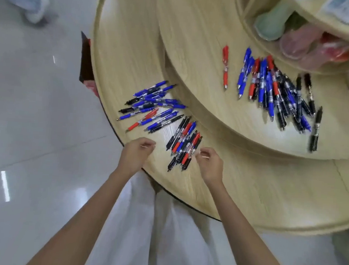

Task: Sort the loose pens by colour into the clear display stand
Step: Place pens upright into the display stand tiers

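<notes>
Loose red, blue and black pens lie in three heaps on a tiered round wooden table. A mixed heap [184,142] lies between my hands on the lower tier [248,190]. A mostly blue heap [152,104] sits further left. A third heap [277,92] and a lone red pen [225,67] lie on the middle tier [197,40]. My left hand [135,153] hovers left of the near heap with loosely curled fingers, holding nothing. My right hand [210,162] hovers right of it, equally bare. No clear display stand is in view.
A top tier at the upper right carries green, pink and red plastic items [298,37]. A dark red object [87,60] sticks out at the table's left edge. Another person's leg and white shoe [36,8] stand on the glossy floor at the upper left.
</notes>
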